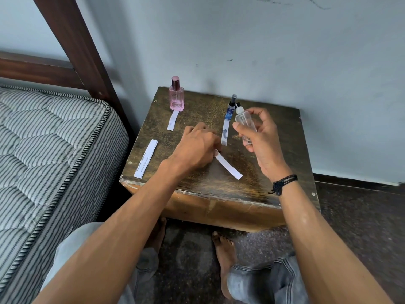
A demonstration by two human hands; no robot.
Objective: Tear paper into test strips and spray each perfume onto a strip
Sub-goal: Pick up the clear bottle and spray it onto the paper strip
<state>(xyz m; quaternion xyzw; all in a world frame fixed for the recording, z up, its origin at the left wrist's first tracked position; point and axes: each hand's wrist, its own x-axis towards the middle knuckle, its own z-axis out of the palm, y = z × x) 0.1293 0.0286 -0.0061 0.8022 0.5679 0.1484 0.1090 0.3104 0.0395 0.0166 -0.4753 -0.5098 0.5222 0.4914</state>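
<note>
My right hand (pixel 259 132) grips a clear spray bottle (pixel 245 122) with a white and black nozzle, held above the small wooden table (pixel 197 185). My left hand (pixel 197 145) pinches one end of a white paper strip (pixel 229 167) that lies on the table's middle. A pink perfume bottle (pixel 176 95) stands at the back left with a strip (pixel 173 120) in front of it. A dark blue bottle (pixel 231 106) stands at the back, partly hidden by the clear one, with a marked strip (pixel 225 132) before it.
A larger printed piece of paper (pixel 146 159) lies at the table's left edge. A striped mattress (pixel 48 154) and dark wooden bed frame (pixel 83 51) stand to the left. The wall is right behind the table. My bare feet (pixel 223 255) are on the dark floor below.
</note>
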